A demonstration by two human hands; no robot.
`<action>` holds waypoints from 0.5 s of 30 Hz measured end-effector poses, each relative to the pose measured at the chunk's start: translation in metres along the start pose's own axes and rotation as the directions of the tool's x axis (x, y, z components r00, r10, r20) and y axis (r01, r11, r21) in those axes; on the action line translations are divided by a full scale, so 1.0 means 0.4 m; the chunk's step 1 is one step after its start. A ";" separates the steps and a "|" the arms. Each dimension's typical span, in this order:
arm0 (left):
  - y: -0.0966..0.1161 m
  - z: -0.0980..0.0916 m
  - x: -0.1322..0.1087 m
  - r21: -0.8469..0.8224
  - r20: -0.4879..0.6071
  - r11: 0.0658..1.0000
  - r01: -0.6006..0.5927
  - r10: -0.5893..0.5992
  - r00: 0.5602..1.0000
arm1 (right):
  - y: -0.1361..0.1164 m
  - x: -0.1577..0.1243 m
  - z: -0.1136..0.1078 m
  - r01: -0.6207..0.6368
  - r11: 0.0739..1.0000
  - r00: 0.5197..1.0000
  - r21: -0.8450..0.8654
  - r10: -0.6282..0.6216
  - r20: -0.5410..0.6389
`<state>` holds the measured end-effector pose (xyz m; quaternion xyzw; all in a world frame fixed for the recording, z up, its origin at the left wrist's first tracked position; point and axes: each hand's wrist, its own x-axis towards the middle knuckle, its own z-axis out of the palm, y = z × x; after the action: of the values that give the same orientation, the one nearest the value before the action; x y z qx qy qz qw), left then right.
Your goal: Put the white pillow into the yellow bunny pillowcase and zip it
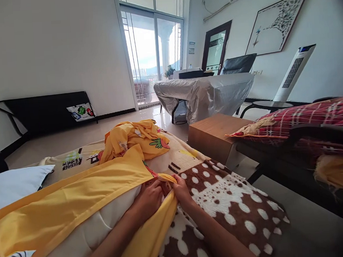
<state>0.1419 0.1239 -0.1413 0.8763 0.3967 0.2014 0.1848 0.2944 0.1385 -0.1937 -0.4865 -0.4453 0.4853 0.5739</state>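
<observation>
Fingers of left hand (149, 198) and right hand (182, 190) pinch pillowcase (76, 201) hem.

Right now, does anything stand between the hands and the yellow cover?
Nothing visible does. The left hand and the right hand both touch the yellow cover at its open edge, beside the white pillow.

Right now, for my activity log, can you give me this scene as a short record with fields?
left hand: fingers curled at the corner of the yellow cover, over the white padding; grip unclear
right hand: pinching the cover's edge
underneath: brown spotted blanket
to the right: wooden table, red plaid cushion
behind: covered desk
</observation>
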 end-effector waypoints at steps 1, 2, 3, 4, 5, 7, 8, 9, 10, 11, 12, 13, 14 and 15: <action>0.006 -0.011 -0.001 -0.063 -0.014 0.998 0.020 -0.020 1.000 | -0.002 -0.001 0.001 -0.020 0.999 1.000 0.028 0.020 0.002; 0.011 -0.022 -0.001 -0.102 -0.020 0.994 0.034 -0.036 0.999 | -0.004 -0.002 0.002 -0.037 0.998 0.999 0.051 0.037 0.003; 0.015 -0.032 -0.002 -0.126 -0.021 0.991 0.045 -0.048 0.999 | -0.006 -0.004 0.003 -0.053 0.996 0.999 0.072 0.053 0.002; 0.019 -0.041 -0.002 -0.155 -0.019 0.986 0.057 -0.061 0.998 | -0.009 -0.006 0.003 -0.067 0.994 0.998 0.091 0.067 0.003; 0.021 -0.047 -0.002 -0.181 -0.012 0.981 0.070 -0.073 0.997 | -0.011 -0.007 0.003 -0.079 0.991 0.997 0.110 0.079 0.004; 0.022 -0.049 0.002 -0.218 0.008 0.971 0.099 -0.100 0.995 | -0.014 -0.010 0.003 -0.094 0.985 0.996 0.147 0.094 0.007; 0.022 -0.046 0.005 -0.231 0.016 0.966 0.117 -0.116 0.993 | -0.016 -0.011 0.003 -0.099 0.981 0.995 0.165 0.098 0.011; 0.021 -0.039 0.009 -0.242 0.022 0.961 0.137 -0.135 0.991 | -0.017 -0.012 0.002 -0.104 0.978 0.995 0.182 0.104 0.014; 0.020 -0.031 0.014 -0.252 0.022 0.955 0.159 -0.158 0.987 | -0.019 -0.013 0.002 -0.111 0.974 0.994 0.196 0.110 0.015; 0.018 -0.021 0.020 -0.262 0.017 0.948 0.182 -0.184 0.983 | -0.020 -0.013 0.002 -0.117 0.971 0.993 0.207 0.117 0.016; 0.017 -0.010 0.025 -0.271 0.006 0.940 0.206 -0.212 0.977 | -0.021 -0.014 0.002 -0.122 0.969 0.993 0.214 0.121 0.017; 0.016 0.001 0.032 -0.281 -0.009 0.932 0.227 -0.240 0.971 | -0.022 -0.014 0.001 -0.122 0.968 0.992 0.217 0.122 0.015; 0.016 0.011 0.038 -0.295 -0.025 0.924 0.245 -0.264 0.964 | -0.023 -0.014 0.001 -0.120 0.968 0.993 0.219 0.120 0.014; 0.016 0.021 0.044 -0.313 -0.041 0.914 0.257 -0.283 0.958 | -0.023 -0.014 0.001 -0.115 0.969 0.993 0.219 0.115 0.012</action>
<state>0.1606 0.1322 -0.1416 0.7645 0.4856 0.2700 0.3267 0.2944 0.1323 -0.1849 -0.4455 -0.3600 0.5638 0.5950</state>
